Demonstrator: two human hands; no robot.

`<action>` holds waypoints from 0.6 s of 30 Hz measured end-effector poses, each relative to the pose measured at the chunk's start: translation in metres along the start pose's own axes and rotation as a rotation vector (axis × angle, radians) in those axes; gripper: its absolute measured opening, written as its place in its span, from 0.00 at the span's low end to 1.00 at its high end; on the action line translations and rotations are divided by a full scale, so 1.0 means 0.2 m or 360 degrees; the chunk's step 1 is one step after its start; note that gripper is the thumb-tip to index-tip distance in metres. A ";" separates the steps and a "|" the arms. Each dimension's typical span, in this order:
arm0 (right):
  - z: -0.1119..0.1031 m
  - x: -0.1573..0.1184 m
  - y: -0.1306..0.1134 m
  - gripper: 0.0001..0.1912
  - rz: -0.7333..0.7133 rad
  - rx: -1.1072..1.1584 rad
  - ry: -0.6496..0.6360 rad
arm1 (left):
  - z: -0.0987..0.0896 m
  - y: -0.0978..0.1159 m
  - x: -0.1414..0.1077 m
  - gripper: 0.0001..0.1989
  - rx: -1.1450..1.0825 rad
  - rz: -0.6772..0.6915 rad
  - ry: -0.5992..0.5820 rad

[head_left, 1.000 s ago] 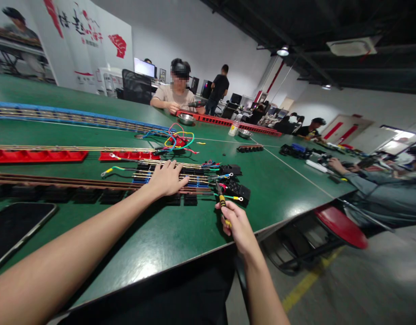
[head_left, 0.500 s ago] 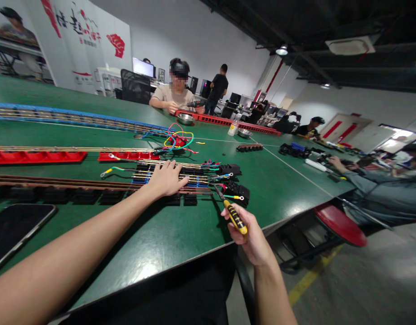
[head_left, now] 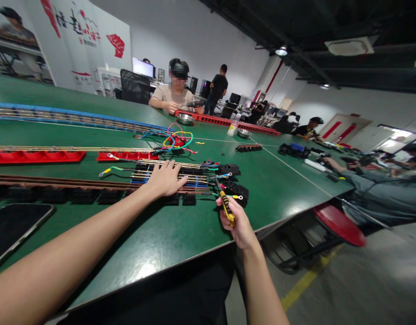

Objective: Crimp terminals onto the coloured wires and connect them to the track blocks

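Observation:
My left hand (head_left: pixel 165 179) lies palm down with spread fingers across a bundle of thin metal bars (head_left: pixel 191 166), which rests on black and blue blocks. A pair of pliers (head_left: pixel 226 207) with yellow and black handles is gripped in my right hand (head_left: pixel 238 221). Its dark, narrow jaws point up and away, at the right-hand ends of the bars. Close to those jaws are wires with ring terminals, a green one with a yellow sleeve (head_left: pixel 232 196) and a blue one. Black end pieces (head_left: pixel 238 192) sit just right of them. Whether the jaws touch a bar I cannot tell.
Red holders (head_left: pixel 39 156) and a long blue rail (head_left: pixel 76 121) lie farther left. Coloured wires (head_left: pixel 177 141) are tangled beyond my left hand. A phone (head_left: pixel 16 232) lies at the near left. Across the table (head_left: pixel 282 180), a person (head_left: pixel 176 92) holds a power drill (head_left: pixel 195 104).
My right hand and the pliers have moved a little away from me and left, bringing the jaws up to the bar ends. My left hand stays pressed on the bars.

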State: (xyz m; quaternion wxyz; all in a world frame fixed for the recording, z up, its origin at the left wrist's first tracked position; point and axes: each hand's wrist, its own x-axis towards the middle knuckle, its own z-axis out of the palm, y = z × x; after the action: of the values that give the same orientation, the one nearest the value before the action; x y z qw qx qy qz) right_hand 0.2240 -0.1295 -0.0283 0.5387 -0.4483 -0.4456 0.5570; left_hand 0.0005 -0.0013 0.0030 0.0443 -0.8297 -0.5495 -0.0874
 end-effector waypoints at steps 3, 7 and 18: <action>0.00 0.01 0.00 0.20 -0.0013 -0.0022 -0.0007 | 0.01 0.00 0.00 0.33 0.0014 -0.0004 -0.0006; 0.00 0.02 0.01 0.18 -0.0001 -0.0169 0.0033 | 0.01 0.00 0.01 0.33 0.0031 0.0001 -0.0007; 0.02 0.00 0.06 0.19 -0.0245 -0.0634 0.0224 | 0.01 -0.01 0.00 0.33 -0.0001 0.0004 0.0004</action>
State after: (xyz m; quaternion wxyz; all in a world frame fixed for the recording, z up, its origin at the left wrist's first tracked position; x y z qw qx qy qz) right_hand 0.2174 -0.1291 -0.0383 0.5103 -0.5482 -0.5411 0.3826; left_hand -0.0001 0.0001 0.0007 0.0448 -0.8303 -0.5484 -0.0885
